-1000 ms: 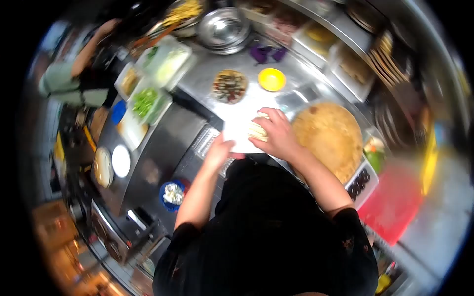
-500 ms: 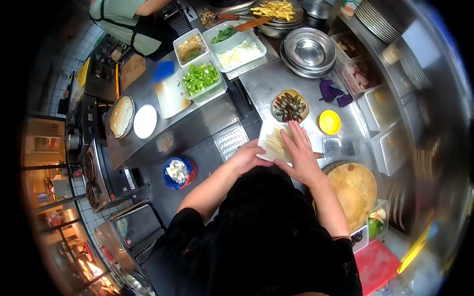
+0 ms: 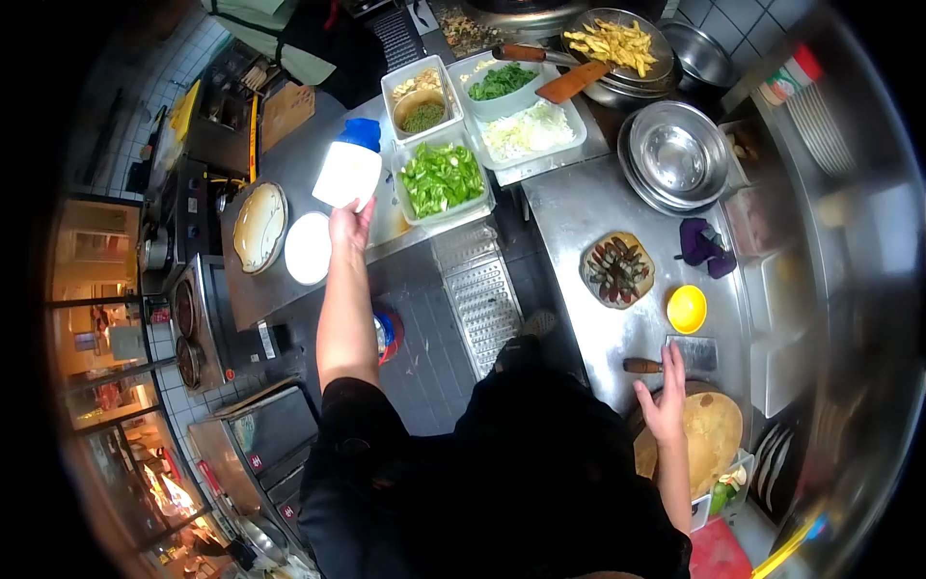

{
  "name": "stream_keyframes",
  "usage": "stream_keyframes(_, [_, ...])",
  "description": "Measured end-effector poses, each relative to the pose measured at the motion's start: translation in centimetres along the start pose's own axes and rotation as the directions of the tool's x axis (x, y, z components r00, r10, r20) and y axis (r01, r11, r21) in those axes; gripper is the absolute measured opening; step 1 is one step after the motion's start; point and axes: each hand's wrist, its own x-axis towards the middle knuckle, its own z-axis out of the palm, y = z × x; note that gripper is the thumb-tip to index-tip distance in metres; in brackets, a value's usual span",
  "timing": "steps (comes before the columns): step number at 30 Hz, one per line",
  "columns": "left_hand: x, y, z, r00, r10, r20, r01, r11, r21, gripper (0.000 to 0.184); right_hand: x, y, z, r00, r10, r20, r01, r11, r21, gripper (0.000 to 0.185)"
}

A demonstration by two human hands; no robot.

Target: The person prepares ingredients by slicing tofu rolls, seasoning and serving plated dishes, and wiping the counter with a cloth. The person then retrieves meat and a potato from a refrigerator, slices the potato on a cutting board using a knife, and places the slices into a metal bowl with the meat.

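My left hand (image 3: pixel 353 228) is stretched out to the left and grips the near edge of a white dish (image 3: pixel 345 177) over the side counter. Whether anything lies in the dish is washed out by glare. Just behind it shows a blue item (image 3: pixel 364 133) that I cannot identify. My right hand (image 3: pixel 666 405) is open and holds nothing, its fingers apart above the edge of the round wooden chopping board (image 3: pixel 714 434). Close to its fingertips lies a cleaver with a wooden handle (image 3: pixel 641 366). Farther up, dark-shelled pieces sit on a small plate (image 3: pixel 617 270) beside a yellow bowl (image 3: pixel 687 309).
Tubs of green peppers (image 3: pixel 442 180) and shredded white vegetable (image 3: pixel 529 132) stand at the back. Metal bowls (image 3: pixel 672 154) are stacked behind the small plate. A white plate (image 3: pixel 309 248) and a scalloped dish (image 3: pixel 260 228) lie left. Another person (image 3: pixel 299 43) stands at upper left.
My left hand has swung left with the white dish, from the main counter to the side counter. My right hand has let go of the dish and drawn back toward the chopping board.
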Motion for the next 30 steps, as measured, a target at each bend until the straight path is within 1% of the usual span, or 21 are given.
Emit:
stream_keyframes(1, [2.9,0.3,-0.4,0.999,-0.015,-0.046,0.013,0.999,-0.042,0.042,-0.3,0.5,-0.1,1.000,0.014,-0.002,-0.014,1.000,-0.020,0.077])
stream_keyframes(2, [6.3,0.1,-1.0,0.991,-0.054,-0.125,0.046,0.997,-0.065,0.039,-0.3,0.8,-0.1,1.000,0.028,-0.002,-0.028,0.999,-0.039,0.077])
stream_keyframes(5, [10.3,0.3,1.3,0.968,-0.068,-0.242,0.064,0.998,-0.023,0.036,-0.1,0.1,-0.7,0.996,0.090,0.026,-0.089,0.995,-0.045,0.075])
stream_keyframes(6, [12.5,0.0,1.5,0.955,-0.104,-0.279,0.104,0.995,-0.015,0.033,0.2,-0.3,-0.8,0.996,0.086,0.034,-0.084,0.996,-0.042,0.074])
stream_keyframes(9, [18.1,-1.7,1.6,0.938,-0.121,-0.324,0.149,0.987,0.063,0.029,0.6,-1.4,-1.4,0.988,0.127,0.087,-0.121,0.990,-0.069,0.074])
stream_keyframes(10, [20.1,-2.5,1.2,0.957,-0.071,-0.282,0.107,0.988,0.113,0.026,1.0,-2.0,-1.6,0.982,0.157,0.108,-0.148,0.985,-0.086,0.074])
stream_keyframes(13, [22.2,-2.7,2.4,0.938,-0.084,-0.335,0.131,0.984,0.120,0.025,1.3,-2.2,-1.8,0.974,0.183,0.132,-0.171,0.980,-0.102,0.073])
stream_keyframes(14, [21.7,-2.2,3.3,0.931,-0.073,-0.358,0.120,0.987,0.109,0.024,1.0,-1.5,-1.7,0.974,0.187,0.127,-0.170,0.976,-0.137,0.073])
stream_keyframes(17, [23.7,-1.5,3.2,0.906,0.004,-0.423,0.045,0.993,0.107,0.024,1.3,-1.5,-1.5,0.969,0.218,0.117,-0.203,0.971,-0.130,0.074])
stream_keyframes(19, [26.9,-0.7,0.8,0.876,0.066,-0.477,-0.041,0.997,0.063,0.028,1.5,-1.6,-1.4,0.962,0.238,0.134,-0.219,0.965,-0.141,0.075])
stream_keyframes(21, [27.4,1.1,-0.8,0.871,0.142,-0.470,-0.121,0.990,0.076,0.030,1.6,-2.0,-1.3,0.956,0.254,0.145,-0.231,0.960,-0.159,0.075])
stream_keyframes(22, [27.7,2.3,-1.8,0.853,0.151,-0.500,-0.112,0.988,0.107,0.033,1.9,-2.2,-1.2,0.954,0.255,0.158,-0.229,0.960,-0.163,0.076])
stream_keyframes(23, [26.6,3.3,-2.0,0.851,0.177,-0.495,-0.133,0.983,0.124,0.036,2.0,-2.4,-1.2,0.951,0.257,0.169,-0.230,0.959,-0.167,0.076])
stream_keyframes(24, [26.6,3.9,-3.0,0.843,0.176,-0.508,-0.138,0.984,0.113,0.037,2.1,-2.4,-0.9,0.949,0.261,0.179,-0.232,0.958,-0.170,0.076])
stream_keyframes(25, [26.5,4.9,-4.0,0.836,0.175,-0.520,-0.141,0.984,0.104,0.037,2.2,-2.0,-0.6,0.959,0.215,0.182,-0.185,0.968,-0.171,0.077])
stream_keyframes(27, [27.1,4.8,-9.1,0.864,0.352,-0.359,-0.272,0.928,0.256,0.035,1.5,-0.8,0.1,0.972,0.155,0.177,-0.124,0.977,-0.174,0.079])
stream_keyframes(28, [27.8,4.5,-11.5,0.906,0.371,-0.205,-0.347,0.927,0.141,0.032,1.9,-0.5,0.6,0.970,0.157,0.188,-0.128,0.979,-0.158,0.081])
stream_keyframes(29, [25.6,4.6,-12.1,0.946,0.320,-0.055,-0.278,0.887,0.369,0.033,2.6,-0.7,0.8,0.957,0.188,0.219,-0.151,0.973,-0.177,0.082])
stream_keyframes(30, [29.9,5.1,-16.1,0.982,0.141,-0.129,-0.092,0.940,0.328,0.036,3.0,-0.7,0.9,0.949,0.202,0.243,-0.164,0.972,-0.167,0.080])
